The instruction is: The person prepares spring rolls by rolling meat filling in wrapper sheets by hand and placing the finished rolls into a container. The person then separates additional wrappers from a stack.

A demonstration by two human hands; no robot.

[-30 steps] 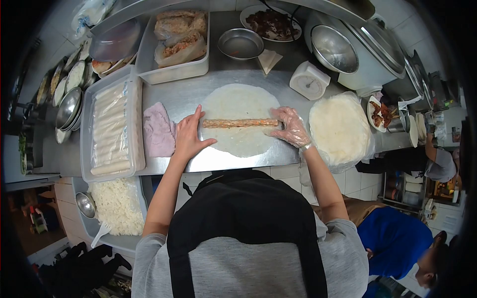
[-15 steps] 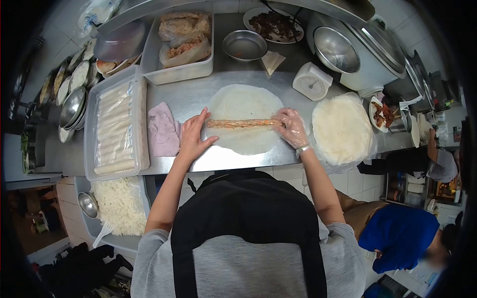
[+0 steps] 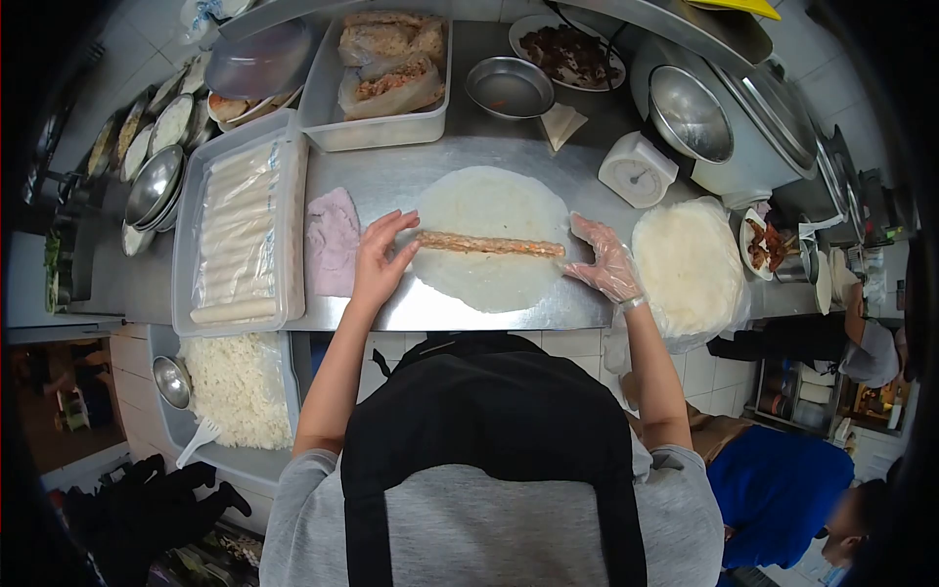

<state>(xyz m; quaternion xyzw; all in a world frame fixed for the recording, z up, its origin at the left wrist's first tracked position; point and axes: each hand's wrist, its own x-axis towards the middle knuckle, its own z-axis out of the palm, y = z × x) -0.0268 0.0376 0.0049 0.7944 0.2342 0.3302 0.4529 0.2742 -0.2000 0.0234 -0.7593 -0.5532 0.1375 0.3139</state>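
We have a round white sheet (image 3: 489, 201) lying flat on the shiny metal table (image 3: 391, 161), in front of us and between our hands. It is thin and a bit see-through. A long, skinny strip of filling (image 3: 489, 245) goes across its middle, from near the left edge to near the right edge. The strip is orange-brown and bumpy, and it dips a little toward the right.

Our bare left hand (image 3: 380, 262) is just beside a pink cloth (image 3: 333, 240). Its thumb and pointing finger are spread apart at the left end of the strip, so close that we cannot tell if they touch it. Our right hand (image 3: 606, 264) wears a clear plastic glove. Its fingers and thumb are loose and wide apart by the strip's right end, and we cannot tell if the thumb touches it. Next to that hand sits a pile of pale sheets (image 3: 690, 264).

Far left, the clear wrap over the white rolls (image 3: 235, 235) has blue marks, too blurry to read. On the right, the white scale (image 3: 638, 171) has a round dial with marks too small for us to read
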